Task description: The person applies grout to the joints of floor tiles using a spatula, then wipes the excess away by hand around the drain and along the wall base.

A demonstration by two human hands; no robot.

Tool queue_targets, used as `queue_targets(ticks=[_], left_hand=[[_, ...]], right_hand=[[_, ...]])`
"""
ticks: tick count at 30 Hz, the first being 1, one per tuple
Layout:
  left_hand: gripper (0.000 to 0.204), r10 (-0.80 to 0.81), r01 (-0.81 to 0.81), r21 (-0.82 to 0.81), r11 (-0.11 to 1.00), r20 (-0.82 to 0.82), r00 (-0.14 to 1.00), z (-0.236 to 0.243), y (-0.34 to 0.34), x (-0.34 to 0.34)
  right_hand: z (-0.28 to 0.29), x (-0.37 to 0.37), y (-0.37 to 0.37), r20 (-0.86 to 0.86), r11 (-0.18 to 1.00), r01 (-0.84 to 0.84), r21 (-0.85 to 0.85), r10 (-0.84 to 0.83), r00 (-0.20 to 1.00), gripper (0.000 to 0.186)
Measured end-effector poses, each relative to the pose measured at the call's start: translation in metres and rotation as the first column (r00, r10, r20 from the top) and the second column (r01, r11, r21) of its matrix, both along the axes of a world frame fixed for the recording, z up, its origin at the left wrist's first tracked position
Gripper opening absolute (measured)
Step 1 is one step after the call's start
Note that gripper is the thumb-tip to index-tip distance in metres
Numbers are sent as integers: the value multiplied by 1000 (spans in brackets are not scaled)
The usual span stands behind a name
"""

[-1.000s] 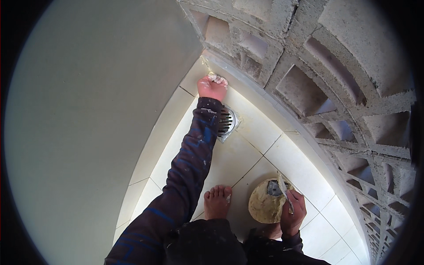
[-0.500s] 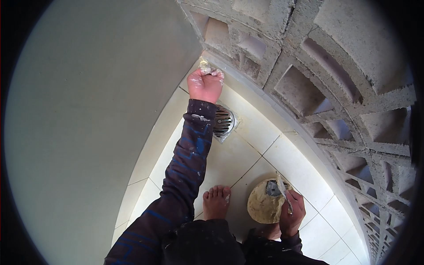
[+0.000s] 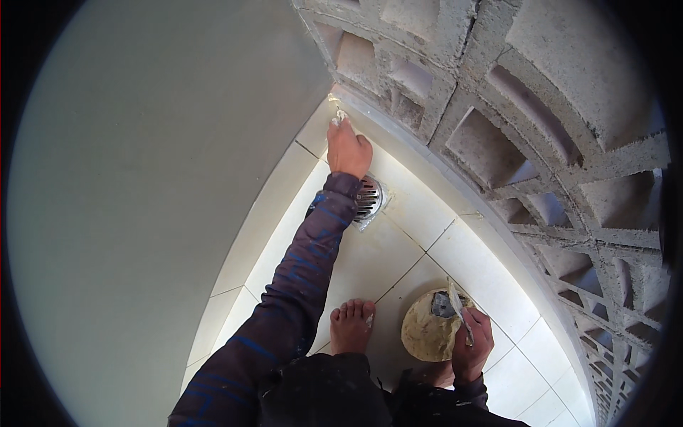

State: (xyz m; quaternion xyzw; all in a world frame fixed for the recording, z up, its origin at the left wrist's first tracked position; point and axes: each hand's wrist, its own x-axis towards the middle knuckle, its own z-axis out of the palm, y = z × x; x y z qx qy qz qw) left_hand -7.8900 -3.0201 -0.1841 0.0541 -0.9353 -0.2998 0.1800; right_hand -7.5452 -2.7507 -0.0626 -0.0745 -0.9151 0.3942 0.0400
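My left hand (image 3: 348,148) reaches to the far wall corner, its back upward and its fingers closed. Whitish paste (image 3: 340,114) clings about the fingertips; whether they pinch anything else is hidden. More pale paste (image 3: 333,98) shows on the corner seam just beyond. Near my feet stands a round tub (image 3: 421,329) of cream-coloured paste, with a dark grey flat piece (image 3: 442,304) in it. At its right side my right hand (image 3: 472,345) is closed around a thin, flat, paste-smeared tool (image 3: 456,304), tilted over the rim.
A metal floor drain (image 3: 368,199) lies under my left wrist on cream tiles (image 3: 384,249). To the left rises a smooth grey-green wall (image 3: 163,178); to the right, a pierced concrete block wall (image 3: 491,142). My bare foot (image 3: 351,324) is left of the tub.
My left hand has turned from palm side up to back up and drawn slightly down and right from the corner, uncovering the seam. My right hand stays by the tub.
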Motion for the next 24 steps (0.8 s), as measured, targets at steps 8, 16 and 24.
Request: queue_targets(ticks=[8, 16, 24], left_hand=[[44, -28, 22, -89, 996, -70, 997, 20, -21, 11], [45, -32, 23, -96, 995, -94, 995, 20, -20, 7], [46, -33, 27, -83, 996, -68, 997, 24, -24, 7]], right_hand=[[-5, -1, -7, -5, 1000, 1, -20, -2, 1000, 35], [-9, -3, -7, -1, 1000, -7, -18, 7, 1000, 42], [-9, -5, -9, 2, 1000, -8, -11, 8, 1000, 38]])
